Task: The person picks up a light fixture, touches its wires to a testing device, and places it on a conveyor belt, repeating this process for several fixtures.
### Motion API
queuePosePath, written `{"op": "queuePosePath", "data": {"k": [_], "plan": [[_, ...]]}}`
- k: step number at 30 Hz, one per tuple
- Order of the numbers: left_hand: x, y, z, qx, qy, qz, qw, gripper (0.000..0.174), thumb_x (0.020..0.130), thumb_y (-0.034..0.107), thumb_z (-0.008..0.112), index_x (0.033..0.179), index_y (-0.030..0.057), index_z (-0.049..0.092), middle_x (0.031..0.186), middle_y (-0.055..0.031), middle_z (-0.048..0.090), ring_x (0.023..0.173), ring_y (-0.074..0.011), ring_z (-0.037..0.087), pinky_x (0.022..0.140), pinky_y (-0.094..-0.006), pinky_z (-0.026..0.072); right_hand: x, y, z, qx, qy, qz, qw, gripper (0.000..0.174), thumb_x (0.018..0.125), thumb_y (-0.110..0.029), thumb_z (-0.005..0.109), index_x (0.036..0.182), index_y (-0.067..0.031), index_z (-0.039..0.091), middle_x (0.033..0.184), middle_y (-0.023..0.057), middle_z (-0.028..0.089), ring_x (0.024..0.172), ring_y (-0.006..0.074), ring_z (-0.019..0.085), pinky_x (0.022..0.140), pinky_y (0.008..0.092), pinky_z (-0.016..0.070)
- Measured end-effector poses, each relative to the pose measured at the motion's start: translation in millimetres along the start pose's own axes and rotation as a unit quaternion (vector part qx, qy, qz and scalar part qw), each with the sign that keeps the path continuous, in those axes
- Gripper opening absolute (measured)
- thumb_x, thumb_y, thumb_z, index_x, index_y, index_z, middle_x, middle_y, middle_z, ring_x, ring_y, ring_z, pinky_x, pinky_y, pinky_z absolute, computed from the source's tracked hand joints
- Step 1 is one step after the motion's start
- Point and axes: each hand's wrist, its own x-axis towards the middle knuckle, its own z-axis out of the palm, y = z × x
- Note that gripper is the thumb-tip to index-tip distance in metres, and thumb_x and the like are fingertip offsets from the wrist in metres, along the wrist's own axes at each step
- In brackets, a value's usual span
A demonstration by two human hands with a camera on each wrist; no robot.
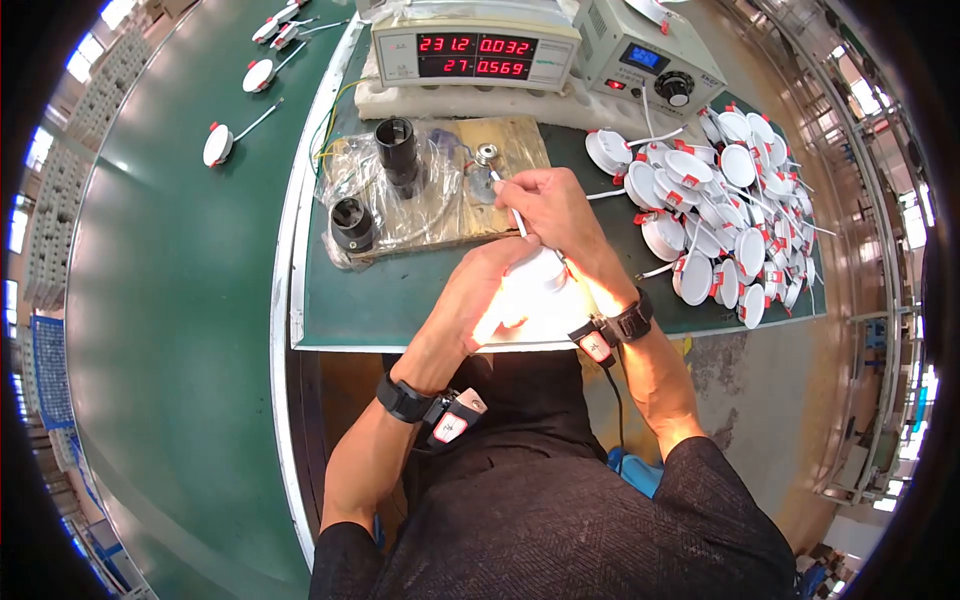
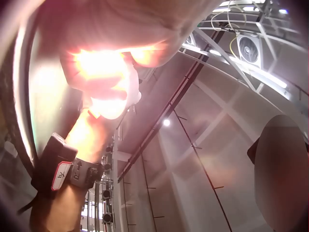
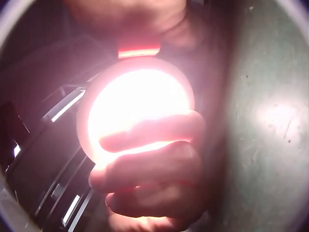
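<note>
A round white lamp (image 1: 540, 285), brightly lit, faces down toward the person's body above the table's front edge. The left hand (image 1: 485, 285) holds it; in the right wrist view several fingers of the left hand (image 3: 154, 164) curl across the glowing face (image 3: 140, 101). With thumb and fingers the right hand (image 1: 555, 210) pinches the lamp's white cable (image 1: 519, 220), whose far end meets the board near a round metal contact (image 1: 487, 153). In the left wrist view glare covers much of the lamp (image 2: 113, 101).
Two black sockets (image 1: 397, 150) stand on a plastic-covered wooden board (image 1: 520, 145). Behind are a meter with red digits (image 1: 475, 55) and a grey box with a knob (image 1: 650, 70). Many white lamps (image 1: 690, 168) are piled at right; several lie on the green surface (image 1: 180, 300) at left.
</note>
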Motion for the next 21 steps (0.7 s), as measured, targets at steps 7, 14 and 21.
{"op": "queuePosePath", "data": {"k": [7, 14, 21], "plan": [[-8.1, 1.9, 11.3, 0.039, -0.011, 0.033, 0.999, 0.037, 0.101, 0.037, 0.055, 0.112, 0.0036, 0.066, 0.092, -0.0068, 0.072, 0.068, -0.0139, 0.068, 0.044, -0.0274, 0.0503, 0.9, 6.8, -2.9, -0.049, 0.013, -0.054, 0.997, 0.034, 0.097, -0.028, 0.065, 0.08, 0.001, 0.071, 0.059, 0.0, 0.057, 0.053, 0.006, 0.049, 0.048, 0.0269, 0.037], [-117.3, -18.6, -37.3, 0.368, 0.332, 0.382, 0.78, 0.02, 0.101, 0.017, 0.056, 0.104, 0.0012, 0.067, 0.097, -0.0107, 0.069, 0.093, -0.0255, 0.066, 0.086, -0.0379, 0.0502, -6.4, 39.2, -18.1, 0.092, -0.03, -0.047, 0.994, 0.029, 0.104, -0.03, 0.059, 0.097, -0.0039, 0.068, 0.067, -0.0049, 0.053, 0.054, 0.0016, 0.046, 0.046, 0.018, 0.033], [-412.2, -209.0, -184.9, 0.472, 0.858, 0.06, 0.195, 0.03, 0.083, 0.014, 0.057, 0.106, -0.0012, 0.069, 0.127, -0.0312, 0.053, 0.121, -0.0468, 0.048, 0.102, -0.056, 0.04, -44.7, 24.8, -21.2, 0.001, -0.052, -0.08, 0.995, 0.03, 0.107, -0.031, 0.055, 0.099, -0.0046, 0.068, 0.062, -0.0039, 0.052, 0.045, 0.0004, 0.035, 0.04, 0.0183, 0.021]]}}
